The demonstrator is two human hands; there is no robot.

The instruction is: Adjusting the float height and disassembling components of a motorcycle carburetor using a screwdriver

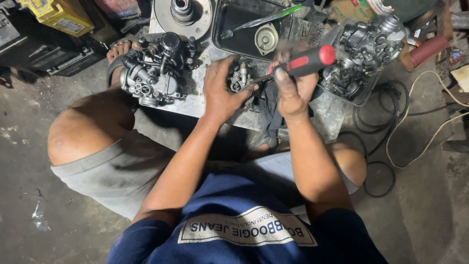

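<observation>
A small metal carburetor part (240,78) sits near the middle of a low grey work slab (195,100), between the person's two hands. The left hand (222,93) lies palm down over it, fingers curled and closed on the part, pinning it against the slab; the forearm runs straight back toward the body. The right hand (292,95) is wrapped tight around a screwdriver (303,62) with a red and black handle. The handle points up and to the right, while the shaft slants down and left, its tip meeting the small part just beside the left fingertips. The right wrist is bent and the elbow held close to the torso.

On the left of the slab stands a carburetor body (156,68), touching the slab's edge. On the right, a second carburetor assembly (364,51) rests tilted in a container. Behind the hands lies a black tray (229,34) holding a round metal cap (266,39) and a green-handled tool (268,17). A round metal disc (183,14) lies beside the tray. Loose cables (391,132) curl on the concrete floor (430,210) to the right. The person squats, knees spread to either side.
</observation>
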